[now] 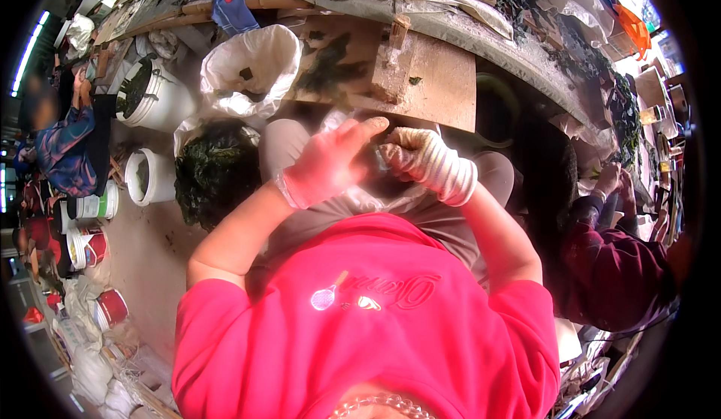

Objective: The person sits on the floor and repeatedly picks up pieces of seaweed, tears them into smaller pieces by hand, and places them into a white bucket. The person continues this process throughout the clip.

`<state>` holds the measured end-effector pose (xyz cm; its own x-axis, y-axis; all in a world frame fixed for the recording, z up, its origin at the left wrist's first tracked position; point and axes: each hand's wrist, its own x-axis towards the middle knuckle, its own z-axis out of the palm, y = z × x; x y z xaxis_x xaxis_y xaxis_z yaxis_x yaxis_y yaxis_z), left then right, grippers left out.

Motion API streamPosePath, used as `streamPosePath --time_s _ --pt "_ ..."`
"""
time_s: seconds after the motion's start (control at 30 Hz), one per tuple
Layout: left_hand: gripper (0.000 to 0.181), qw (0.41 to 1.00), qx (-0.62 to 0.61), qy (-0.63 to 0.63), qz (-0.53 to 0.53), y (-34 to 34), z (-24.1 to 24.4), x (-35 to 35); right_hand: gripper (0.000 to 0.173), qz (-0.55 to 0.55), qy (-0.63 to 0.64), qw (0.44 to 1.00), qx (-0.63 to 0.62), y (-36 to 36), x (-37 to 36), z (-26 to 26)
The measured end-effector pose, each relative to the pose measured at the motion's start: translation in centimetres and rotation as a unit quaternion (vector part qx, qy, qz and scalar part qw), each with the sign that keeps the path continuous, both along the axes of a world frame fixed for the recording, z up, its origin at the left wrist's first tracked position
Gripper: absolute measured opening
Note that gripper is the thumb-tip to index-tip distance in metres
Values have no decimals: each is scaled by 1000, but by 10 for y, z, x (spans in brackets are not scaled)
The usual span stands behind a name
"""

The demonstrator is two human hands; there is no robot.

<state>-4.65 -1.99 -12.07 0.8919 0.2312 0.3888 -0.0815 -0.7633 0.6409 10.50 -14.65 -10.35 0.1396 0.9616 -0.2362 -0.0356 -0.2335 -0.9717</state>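
My left hand, in a thin translucent glove, reaches over my lap with fingers stretched towards my right hand; it is blurred. My right hand wears a striped knitted glove and has its fingers curled. A small shiny bit shows by its fingertips, but I cannot tell what it is. Below both hands a white plastic bag lies between my knees. Just ahead is a wooden board bearing a wooden block, a small dark leaf scrap and a dark seaweed frond.
At my left are a bag of dark wet seaweed, a white-lined container and white buckets. A long worktable curves ahead. One person works at my right, another at far left.
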Motion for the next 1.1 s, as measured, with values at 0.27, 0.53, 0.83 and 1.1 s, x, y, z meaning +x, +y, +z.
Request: streamPosePath --time_s 0.27,0.53,0.83,1.1 --pt "31 992 98 -28 -76 28 22 -20 35 -30 103 993 -48 -50 42 24" --pt "19 991 64 -5 -117 34 21 -9 44 89 -250 963 -52 -44 55 2" --pt "15 991 -4 95 -90 43 30 42 29 -83 160 982 -55 10 28 -9" --pt "11 956 -263 125 27 92 -52 111 13 -242 -130 961 32 69 90 -105"
